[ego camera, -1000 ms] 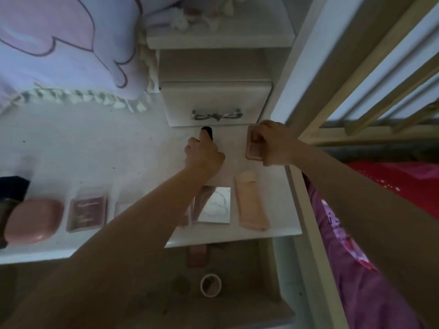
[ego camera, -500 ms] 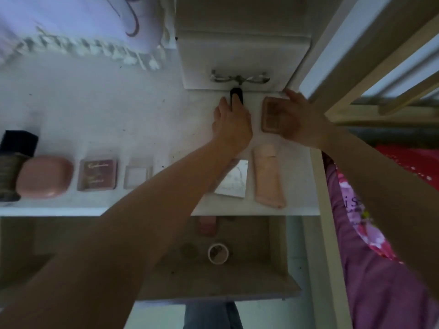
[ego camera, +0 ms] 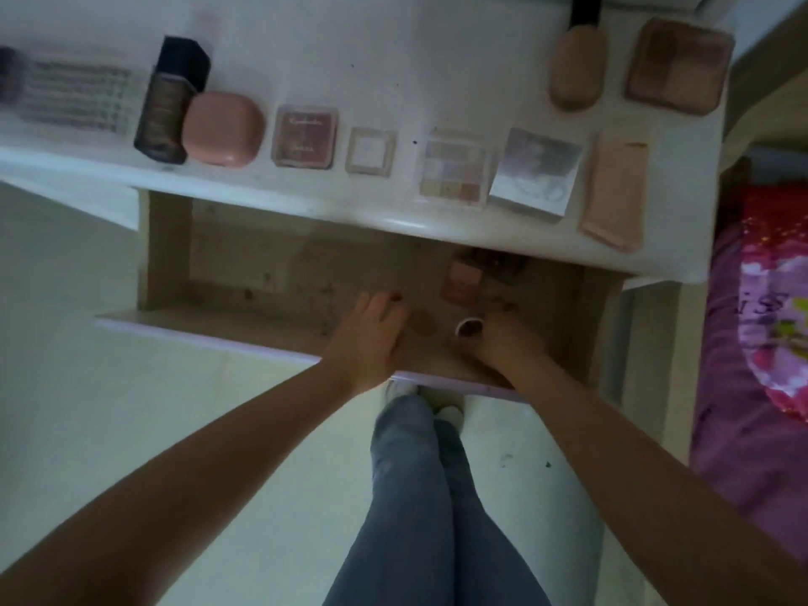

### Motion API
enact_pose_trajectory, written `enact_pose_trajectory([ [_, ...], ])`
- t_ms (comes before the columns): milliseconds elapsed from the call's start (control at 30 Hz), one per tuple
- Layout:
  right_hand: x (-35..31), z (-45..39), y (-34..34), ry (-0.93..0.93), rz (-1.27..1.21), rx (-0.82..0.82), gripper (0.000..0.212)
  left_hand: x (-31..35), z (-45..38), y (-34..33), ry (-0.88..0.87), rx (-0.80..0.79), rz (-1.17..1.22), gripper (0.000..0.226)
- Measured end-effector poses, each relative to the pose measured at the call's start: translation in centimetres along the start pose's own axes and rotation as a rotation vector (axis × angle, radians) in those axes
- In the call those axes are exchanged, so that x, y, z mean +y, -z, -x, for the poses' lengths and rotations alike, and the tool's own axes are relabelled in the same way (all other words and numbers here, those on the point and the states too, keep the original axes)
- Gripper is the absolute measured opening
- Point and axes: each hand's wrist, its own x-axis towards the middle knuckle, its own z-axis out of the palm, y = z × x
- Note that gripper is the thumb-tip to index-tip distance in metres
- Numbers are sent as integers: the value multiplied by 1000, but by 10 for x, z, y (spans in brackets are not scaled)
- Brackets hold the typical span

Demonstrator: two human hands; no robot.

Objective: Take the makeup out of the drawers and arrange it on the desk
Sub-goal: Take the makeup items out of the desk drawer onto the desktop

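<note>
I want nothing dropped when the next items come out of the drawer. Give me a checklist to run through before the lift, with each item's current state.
1. Drawer pulled open enough to reach in: ok.
2. Right hand on the small round jar: at the jar, firm grip: cannot tell.
3. Left hand holding something: cannot tell, its fingertips lie low over the drawer floor.
4. Other makeup left in the drawer: not ok, a pink compact and darker pieces sit under the desk edge.
5. Free spot on the desk: ok, bare surface behind the front row.
</note>
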Motion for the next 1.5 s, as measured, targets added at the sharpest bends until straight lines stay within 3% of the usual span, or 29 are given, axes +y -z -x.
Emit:
enact_pose_trajectory([
  [100, -8, -20, -12, -92, 18, 53, 58, 1, -5, -4, 351, -195, 88, 36],
  [167, -12, -27, -10, -104, 23, 54, 52, 2, -16, -7, 427, -267, 112, 38],
  [267, -6, -23, 1, -115, 116, 37, 40, 10, -41, -11, 328, -250, 125, 42],
  [400, 24, -4, 23, -39, 274, 74, 55, 28, -70, -22, 118, -228, 107, 45],
  [533, 39, 11, 45, 4, 289, 66, 62, 29, -87, -36, -2, -164, -82, 37],
  [700, 42, 30, 59, 120, 170, 125, 59, 29, -91, -31, -22, -276, -173, 22],
  [867, 39, 57, 89, 449, -7, 398, 62, 23, -73, -6, -26, -464, -142, 50],
  [1033, -5, 47, 144, 540, -39, 563, 63, 14, -65, 71, -154, -326, -33, 52],
  [1133, -39, 20, 171, 503, 3, 644, 67, 4, -80, 126, -221, -54, -43, 56],
  [1233, -64, -12, 193, 471, 80, 691, 56, -14, -111, 159, -195, 164, -37, 48],
  [1333, -79, -42, 205, 405, 214, 675, 48, -32, -160, 168, -67, 80, -60, 52],
  [1500, -83, -70, 204, 290, 340, 708, 37, -52, -217, 160, -83, -49, -94, 56],
])
